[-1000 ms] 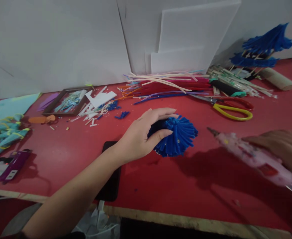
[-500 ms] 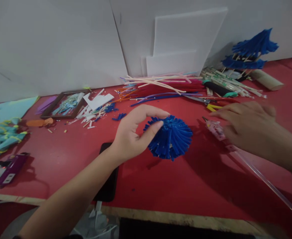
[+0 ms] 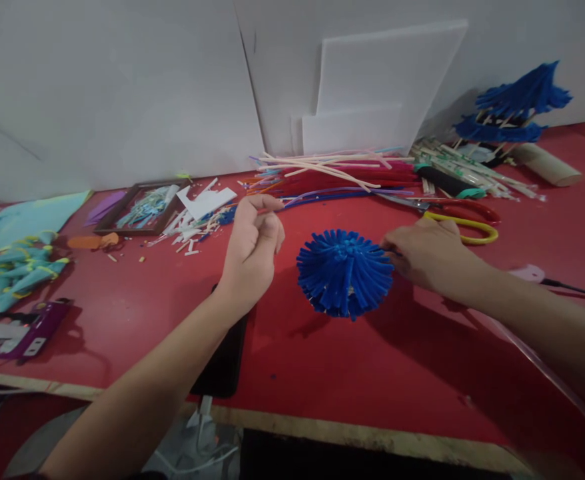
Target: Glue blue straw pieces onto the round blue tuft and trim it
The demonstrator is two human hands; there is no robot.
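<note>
A round, cone-topped piece made of blue pipe cleaners (image 3: 345,273) stands upright on the red table, its underside mostly hidden. My left hand (image 3: 256,243) is raised just left of it, not touching it. The fingers are loosely curled, with a gap between index finger and thumb and nothing seen between them. At the piece's right edge, my right hand (image 3: 420,257) is closed round a hot glue gun, mostly covered by the hand. Its dark tip points at the blue piece. The gun's pink handle end (image 3: 528,273) and black cord show beyond my wrist.
Scissors (image 3: 477,230) with yellow and red handles lie behind my right hand. Loose pipe cleaners (image 3: 332,175) are piled against the wall. A similar blue model (image 3: 510,110) stands back right. A phone (image 3: 222,360) lies under my left forearm, and a tray of scraps (image 3: 145,208) at back left.
My left hand has let go of the blue piece's top and moved left. My right hand has taken hold of the glue gun and brought it leftward to the piece.
</note>
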